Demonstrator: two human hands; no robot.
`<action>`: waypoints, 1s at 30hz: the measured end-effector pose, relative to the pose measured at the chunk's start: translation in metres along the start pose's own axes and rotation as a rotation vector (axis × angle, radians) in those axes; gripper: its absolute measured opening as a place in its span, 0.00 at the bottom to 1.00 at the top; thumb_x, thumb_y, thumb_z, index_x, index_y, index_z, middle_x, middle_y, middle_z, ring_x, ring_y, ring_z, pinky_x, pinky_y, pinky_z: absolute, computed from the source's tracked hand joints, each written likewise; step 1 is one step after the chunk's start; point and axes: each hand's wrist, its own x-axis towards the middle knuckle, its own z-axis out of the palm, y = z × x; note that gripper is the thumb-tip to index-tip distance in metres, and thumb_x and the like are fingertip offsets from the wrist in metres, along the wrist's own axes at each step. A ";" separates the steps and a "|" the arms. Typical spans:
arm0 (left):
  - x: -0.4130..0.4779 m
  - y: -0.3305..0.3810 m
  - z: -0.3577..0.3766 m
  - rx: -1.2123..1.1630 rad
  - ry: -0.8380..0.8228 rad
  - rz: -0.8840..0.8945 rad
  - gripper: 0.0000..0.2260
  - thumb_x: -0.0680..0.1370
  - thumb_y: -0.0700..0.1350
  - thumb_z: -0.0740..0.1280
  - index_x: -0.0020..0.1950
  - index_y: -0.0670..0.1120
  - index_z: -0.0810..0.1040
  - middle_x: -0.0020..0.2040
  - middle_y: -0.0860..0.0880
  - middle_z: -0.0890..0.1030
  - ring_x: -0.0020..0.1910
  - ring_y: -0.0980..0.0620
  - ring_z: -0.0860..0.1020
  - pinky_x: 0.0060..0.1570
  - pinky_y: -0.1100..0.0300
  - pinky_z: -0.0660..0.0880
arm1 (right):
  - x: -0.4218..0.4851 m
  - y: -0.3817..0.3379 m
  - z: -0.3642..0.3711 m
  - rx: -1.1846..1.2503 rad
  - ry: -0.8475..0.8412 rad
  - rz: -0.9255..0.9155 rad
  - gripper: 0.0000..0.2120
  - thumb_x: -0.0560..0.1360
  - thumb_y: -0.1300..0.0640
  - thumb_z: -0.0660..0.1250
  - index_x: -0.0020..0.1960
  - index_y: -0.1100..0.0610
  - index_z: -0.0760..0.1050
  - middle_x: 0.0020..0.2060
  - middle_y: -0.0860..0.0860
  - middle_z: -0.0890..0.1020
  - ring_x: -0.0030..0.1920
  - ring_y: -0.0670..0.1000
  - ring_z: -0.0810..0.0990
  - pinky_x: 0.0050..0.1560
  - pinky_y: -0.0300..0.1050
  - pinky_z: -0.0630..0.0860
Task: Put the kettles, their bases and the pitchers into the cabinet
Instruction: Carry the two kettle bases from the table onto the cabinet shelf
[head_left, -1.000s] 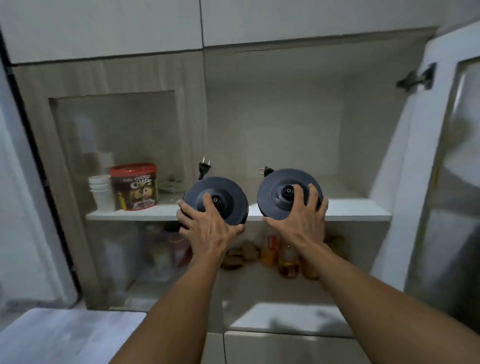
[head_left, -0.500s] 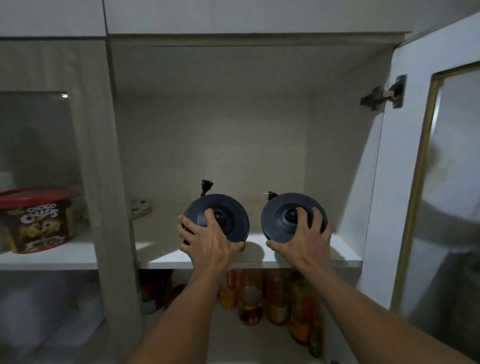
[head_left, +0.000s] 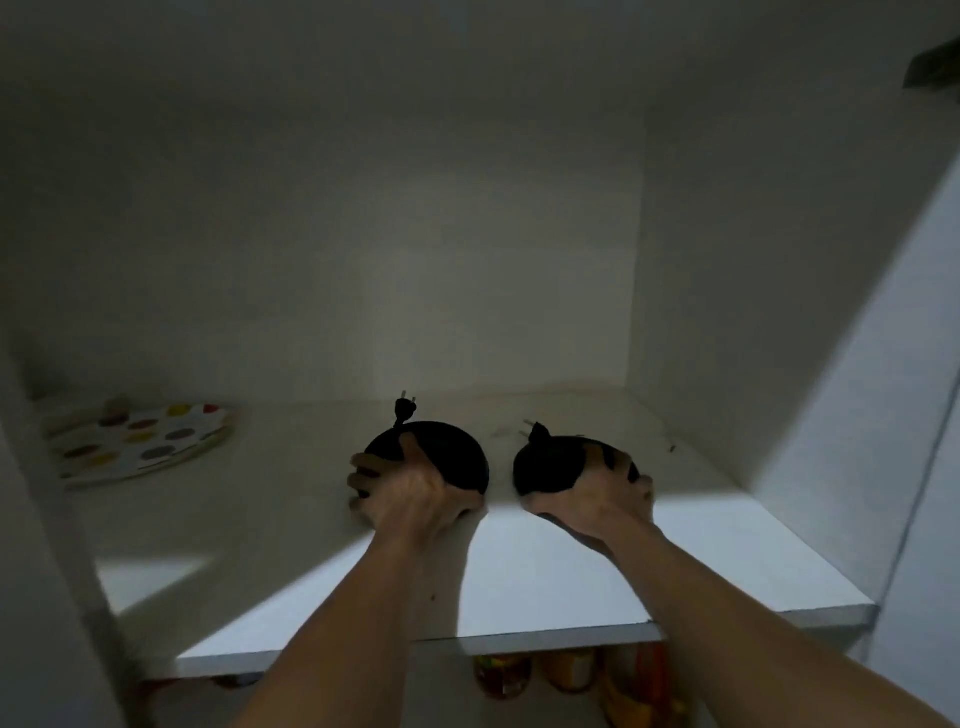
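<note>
A dotted plate (head_left: 140, 441) is lying at the far left of the cabinet shelf (head_left: 727, 566), well apart from the hands. Near the middle, the left hand (head_left: 410, 488) is closing its grip around the near edge of the left kettle base (head_left: 457, 457), whose plug (head_left: 404, 410) is sticking up behind it. Just beside it, the right kettle base (head_left: 550, 467) is sitting tilted over the shelf, with the right hand (head_left: 597, 499) clasping it from the front and fingers (head_left: 618, 457) spreading over its top. Bottles (head_left: 561, 670) are showing on the level below the shelf.
</note>
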 end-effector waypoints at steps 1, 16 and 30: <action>0.008 0.000 0.005 0.012 0.011 -0.006 0.58 0.56 0.68 0.76 0.78 0.49 0.53 0.70 0.30 0.62 0.66 0.33 0.68 0.64 0.43 0.68 | 0.008 -0.001 0.003 -0.007 0.003 -0.007 0.53 0.52 0.23 0.66 0.73 0.44 0.63 0.70 0.53 0.70 0.69 0.60 0.69 0.68 0.56 0.66; 0.018 -0.003 0.000 -0.151 -0.099 0.038 0.56 0.57 0.71 0.73 0.76 0.48 0.54 0.73 0.32 0.58 0.70 0.32 0.62 0.67 0.38 0.64 | 0.016 -0.007 0.001 -0.016 -0.068 0.021 0.58 0.59 0.25 0.68 0.78 0.49 0.46 0.75 0.56 0.57 0.72 0.66 0.59 0.69 0.61 0.62; -0.163 -0.058 -0.103 0.139 0.434 0.130 0.35 0.79 0.61 0.58 0.80 0.47 0.50 0.80 0.34 0.45 0.79 0.34 0.46 0.74 0.33 0.47 | -0.144 -0.047 -0.033 0.060 0.124 -0.447 0.37 0.79 0.37 0.56 0.80 0.51 0.46 0.80 0.57 0.47 0.77 0.68 0.47 0.76 0.67 0.47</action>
